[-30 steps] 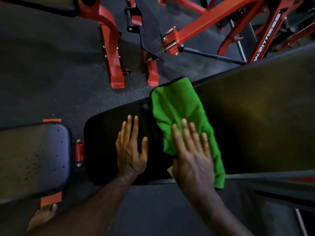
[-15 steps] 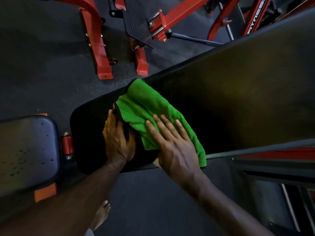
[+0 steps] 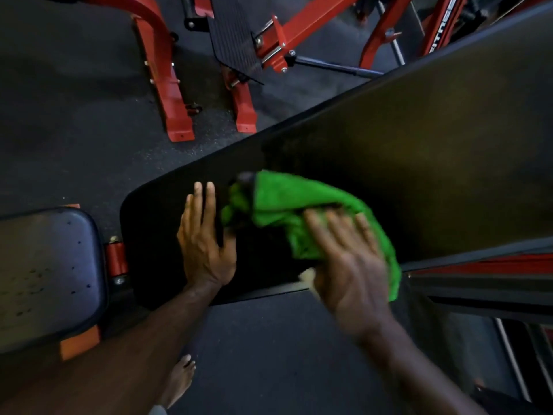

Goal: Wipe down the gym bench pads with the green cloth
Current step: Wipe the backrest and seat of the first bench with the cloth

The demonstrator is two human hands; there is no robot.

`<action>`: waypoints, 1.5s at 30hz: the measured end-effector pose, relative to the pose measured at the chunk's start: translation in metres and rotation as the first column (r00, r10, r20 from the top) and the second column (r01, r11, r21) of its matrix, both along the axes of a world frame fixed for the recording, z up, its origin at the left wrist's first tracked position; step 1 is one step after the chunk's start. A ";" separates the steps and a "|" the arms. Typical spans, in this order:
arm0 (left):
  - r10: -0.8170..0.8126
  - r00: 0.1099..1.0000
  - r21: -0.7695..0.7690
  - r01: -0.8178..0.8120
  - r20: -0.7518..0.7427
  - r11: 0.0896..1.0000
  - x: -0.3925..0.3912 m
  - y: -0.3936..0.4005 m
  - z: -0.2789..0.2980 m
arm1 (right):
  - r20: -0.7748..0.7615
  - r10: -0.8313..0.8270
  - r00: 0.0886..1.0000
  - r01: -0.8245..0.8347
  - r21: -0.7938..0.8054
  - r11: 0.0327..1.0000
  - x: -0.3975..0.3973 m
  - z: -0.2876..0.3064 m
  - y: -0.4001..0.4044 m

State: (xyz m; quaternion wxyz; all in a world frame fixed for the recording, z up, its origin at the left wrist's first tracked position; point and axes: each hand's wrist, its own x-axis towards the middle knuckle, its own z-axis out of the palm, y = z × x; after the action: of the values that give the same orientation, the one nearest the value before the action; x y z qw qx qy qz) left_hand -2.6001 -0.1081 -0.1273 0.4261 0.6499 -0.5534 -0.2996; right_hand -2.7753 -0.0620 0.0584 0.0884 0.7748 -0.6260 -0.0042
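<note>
While we leaned over the long pad (image 3: 389,163), our left hand (image 3: 203,250) lay flat on its lower end, fingers straight and together, palm down, holding nothing. Thumb side sat just beside the cloth (image 3: 293,205); we could not tell whether they touched. Our right hand (image 3: 347,265) pressed down on the cloth with fingers spread and mostly straight. It was motion-blurred, so we could not tell whether the fingertips curled into the fabric.

Cloth was green and bunched, lying on the pad between the two hands and under the right one. Its far end was folded up in a dark-shadowed lump near the left fingertips, and its right edge hung over the pad's near edge.

Pad was black and ran diagonally from lower left up to the right. Left of it sat a second pad (image 3: 45,274), dark blue-black, with small marks on its surface, joined by a red bracket (image 3: 116,259). Red frames (image 3: 167,82) stood on the dark floor (image 3: 59,130) beyond, with a ribbed black footplate (image 3: 233,40) among them. Our bare foot (image 3: 179,378) stood on the floor below the pad.
</note>
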 end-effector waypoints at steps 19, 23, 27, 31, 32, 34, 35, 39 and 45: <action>0.000 0.999 0.009 0.000 0.046 1.000 -0.001 -0.001 -0.001 | 0.003 0.026 1.000 -0.026 0.080 0.996 0.053 -0.037 -0.027; 0.017 0.998 0.006 -0.017 0.060 1.000 -0.001 0.001 -0.006 | 0.029 0.062 0.998 -0.061 -0.017 0.998 0.040 -0.028 -0.046; 0.011 0.997 0.018 -0.013 0.071 1.000 -0.003 0.002 0.002 | 0.171 -0.185 0.968 0.215 -0.182 0.960 0.044 -0.008 -0.080; -0.011 1.000 -0.007 0.011 0.029 1.000 0.001 0.001 -0.003 | 0.074 0.025 0.997 -0.028 0.041 0.999 0.066 -0.046 -0.044; -0.026 0.999 -0.045 0.027 0.029 0.999 0.002 0.001 -0.009 | 0.056 0.110 0.992 -0.116 0.122 0.986 0.066 -0.055 -0.030; -0.019 0.997 -0.079 0.025 0.074 0.997 0.001 0.002 -0.021 | 0.026 0.181 0.983 -0.183 0.145 0.972 0.057 -0.058 -0.020; 0.002 0.996 -0.071 0.004 0.085 0.997 -0.001 0.001 -0.021 | 0.025 0.152 0.988 -0.153 0.082 0.985 0.051 -0.052 -0.026; 0.008 0.998 0.014 -0.009 0.061 1.000 -0.003 0.000 0.002 | 0.096 -0.134 0.986 0.145 -0.113 0.983 0.045 -0.024 -0.051; 0.024 0.998 -0.035 -0.022 0.053 0.999 -0.002 0.006 -0.014 | -0.035 0.194 0.980 -0.185 0.178 0.967 0.055 -0.050 -0.030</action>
State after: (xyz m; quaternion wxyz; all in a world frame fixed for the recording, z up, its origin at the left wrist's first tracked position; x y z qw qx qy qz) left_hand -2.6022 -0.1017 -0.1413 0.4254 0.6568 -0.5622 -0.2676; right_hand -2.7198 -0.0923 0.0080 0.0367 0.8353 -0.5440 -0.0704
